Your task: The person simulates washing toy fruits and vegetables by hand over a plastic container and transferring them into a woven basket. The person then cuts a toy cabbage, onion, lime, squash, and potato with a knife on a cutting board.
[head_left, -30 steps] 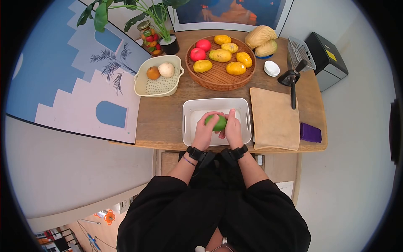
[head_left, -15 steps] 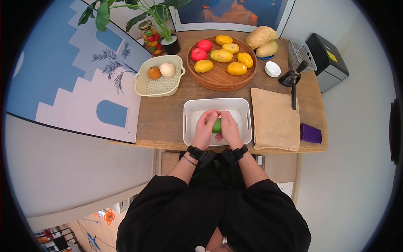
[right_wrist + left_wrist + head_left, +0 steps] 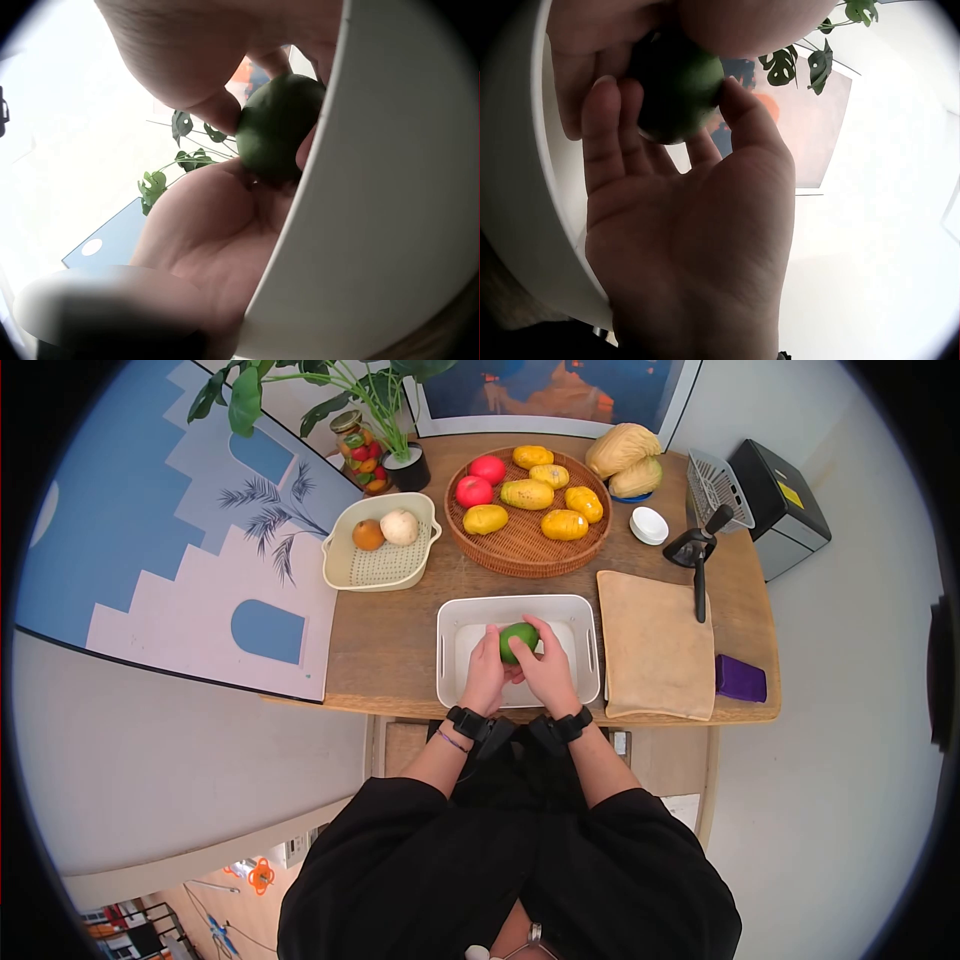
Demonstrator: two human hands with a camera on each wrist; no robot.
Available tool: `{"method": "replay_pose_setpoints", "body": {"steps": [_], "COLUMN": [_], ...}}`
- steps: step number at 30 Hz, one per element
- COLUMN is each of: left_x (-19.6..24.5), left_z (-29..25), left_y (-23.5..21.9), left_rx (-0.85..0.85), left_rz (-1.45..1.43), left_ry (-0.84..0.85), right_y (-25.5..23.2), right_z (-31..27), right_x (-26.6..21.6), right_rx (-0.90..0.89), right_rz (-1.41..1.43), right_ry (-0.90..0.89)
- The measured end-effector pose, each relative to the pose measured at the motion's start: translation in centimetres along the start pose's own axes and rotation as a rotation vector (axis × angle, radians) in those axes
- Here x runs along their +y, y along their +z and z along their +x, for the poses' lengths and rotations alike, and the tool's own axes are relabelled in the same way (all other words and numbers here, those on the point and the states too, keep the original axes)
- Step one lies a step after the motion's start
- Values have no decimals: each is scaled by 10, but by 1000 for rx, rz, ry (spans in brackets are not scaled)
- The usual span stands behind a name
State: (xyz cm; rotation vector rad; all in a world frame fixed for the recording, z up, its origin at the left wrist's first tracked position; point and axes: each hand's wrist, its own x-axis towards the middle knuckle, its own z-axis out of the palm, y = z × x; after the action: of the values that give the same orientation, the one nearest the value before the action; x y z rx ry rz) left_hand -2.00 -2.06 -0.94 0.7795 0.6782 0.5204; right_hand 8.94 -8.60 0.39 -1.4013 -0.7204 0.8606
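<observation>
A smooth, oval green fruit [image 3: 518, 643] is held between both hands over a white plastic basin [image 3: 516, 600]. My left hand [image 3: 485, 672] grips its left side; in the left wrist view the thumb and fingers curl round the fruit [image 3: 681, 94]. Across the fruit's near face lies the thumb of my right hand [image 3: 549, 668], with its fingers round the far right side. Seen from the right wrist, the green fruit [image 3: 277, 127] sits between the two hands, close by the basin wall [image 3: 375, 195].
Behind the basin stands a round wicker tray [image 3: 530, 565] with yellow and red fruits. A cream basket [image 3: 375, 575] holds two round fruits at left. To the right lie a tan cloth [image 3: 650, 650], a purple block [image 3: 740, 677] and a black-handled tool [image 3: 700, 550].
The green fruit has turned in the hands and shows more of its surface. Both hands shifted their fingers on it; the right thumb now lies across its near face.
</observation>
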Motion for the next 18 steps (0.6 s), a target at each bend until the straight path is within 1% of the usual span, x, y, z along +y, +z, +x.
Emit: {"method": "replay_pose_setpoints", "body": {"steps": [1, 2, 3, 4, 5, 6, 8, 9, 11, 12, 14, 15, 16, 18], "left_x": [4, 7, 7, 6, 7, 13, 30, 35, 49, 57, 76, 90, 98, 108], "left_z": [-6, -10, -13, -16, -18, -20, -25, -23, -16, -10, 2, 1, 4, 14], "left_y": [15, 26, 31, 35, 38, 40, 37, 33, 27, 26, 31, 43, 50, 62], "left_rx": [113, 225, 221, 207, 194, 193, 162, 163, 85, 84, -42, -103, -105, -113], "left_rz": [34, 69, 72, 222, 373, 376, 420, 422, 96, 99, -86, -124, -122, -118], "left_ry": [104, 208, 207, 279, 351, 350, 210, 210, 113, 114, 159, 192, 194, 363], "right_y": [1, 0, -2, -4, -5, -6, -8, -10, -9, -7, -5, -5, -5, -6], "right_z": [-2, -2, -1, 0, 0, -1, -2, -1, -2, -3, -4, -5, -4, -4], "right_x": [-7, -11, -15, -17, -17, -15, -12, -12, -13, -16, -19, -20, -21, -18], "right_rx": [47, 49, 52, 56, 59, 85, 109, 111, 111, 102, 97, 84, 70, 56], "right_rz": [-22, -20, -8, 5, 8, 6, 8, 9, 12, 9, 7, -10, -28, -28], "right_ry": [4, 2, 87, 172, 171, 162, 154, 146, 135, 139, 143, 150, 156, 158]}}
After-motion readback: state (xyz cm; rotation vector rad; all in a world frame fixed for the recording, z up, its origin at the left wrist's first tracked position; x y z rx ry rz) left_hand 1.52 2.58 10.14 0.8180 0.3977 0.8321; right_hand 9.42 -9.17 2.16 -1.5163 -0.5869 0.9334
